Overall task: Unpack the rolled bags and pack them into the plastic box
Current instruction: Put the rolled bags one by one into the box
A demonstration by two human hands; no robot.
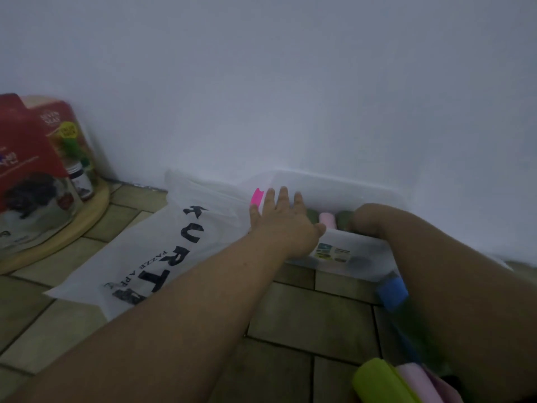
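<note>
A translucent plastic box (337, 253) stands on the tiled floor against the wall, its lid (343, 187) up and a pink clasp (257, 197) at its left end. Inside it lie a pink roll (327, 219) and dark green rolls (312, 215) on either side of it. My left hand (283, 222) lies flat on the box's left end, fingers spread. My right hand (364, 219) bends down into the box, and its fingers are hidden. A blue roll (392, 293), a yellow-green roll (380, 382) and a pink roll (418, 383) lie under my right arm.
A white plastic bag (157, 257) with black lettering lies flat on the floor left of the box. At far left a round wooden board (66, 237) carries red packages (32, 146) and a small jar (81, 181). The white wall stands right behind the box.
</note>
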